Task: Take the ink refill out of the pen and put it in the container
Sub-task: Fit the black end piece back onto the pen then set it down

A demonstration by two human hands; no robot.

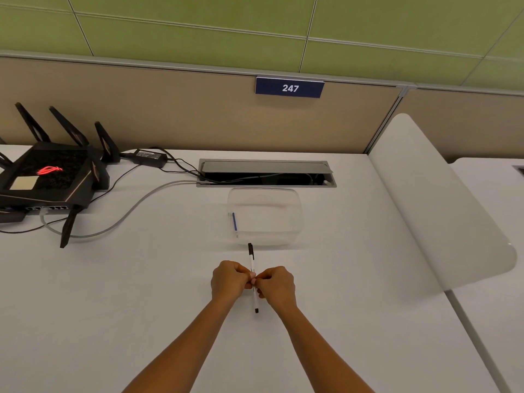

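A clear pen [251, 259] with a black cap and black end plug lies lengthwise over the white desk, cap end pointing toward the container. My left hand [230, 280] and my right hand [276, 285] both pinch its barrel at the middle, fingertips touching. Whether the pen rests on the desk or is lifted, I cannot tell. Just beyond the cap stands a clear plastic container [295, 219]. A blue ink refill [234, 221] lies inside it along the left wall.
A black router [48, 177] with antennas, its power brick [149, 158] and several cables occupy the back left. An open cable hatch [266, 173] sits behind the container. A white divider panel [442, 211] rises at the right.
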